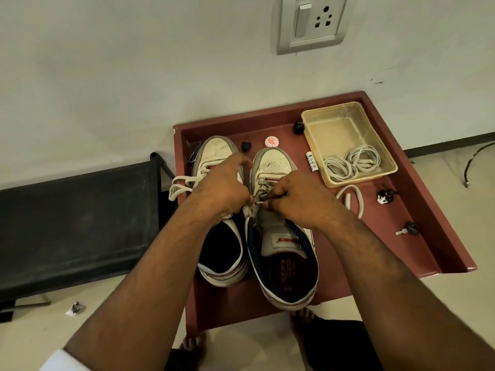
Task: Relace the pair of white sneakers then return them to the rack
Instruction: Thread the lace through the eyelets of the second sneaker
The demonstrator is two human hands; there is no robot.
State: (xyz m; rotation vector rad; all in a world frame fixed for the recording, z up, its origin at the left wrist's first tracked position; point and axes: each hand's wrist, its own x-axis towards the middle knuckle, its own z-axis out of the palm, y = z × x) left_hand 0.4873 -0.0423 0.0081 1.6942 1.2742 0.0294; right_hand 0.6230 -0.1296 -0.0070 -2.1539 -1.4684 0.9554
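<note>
A: Why do the sneakers sit side by side at centre frame?
B: Toes to the wall, tongues up; the left sneaker (214, 167) trails its loose lace (179, 187) leftward; both rest on the red tabletop (428, 231).
A: And the hands?
B: Left hand (222, 188) steadies the right sneaker (278, 210); right hand (297, 202), fingers pinched, feeds a lace tip (259, 202); spare laces (348, 164) coil in the tub (318, 124), right.

Wall socket (312, 22), key (407, 229), black bench (75, 231).

white sneakers (270, 167), maroon tray (417, 210), cream laces (351, 164)
</note>
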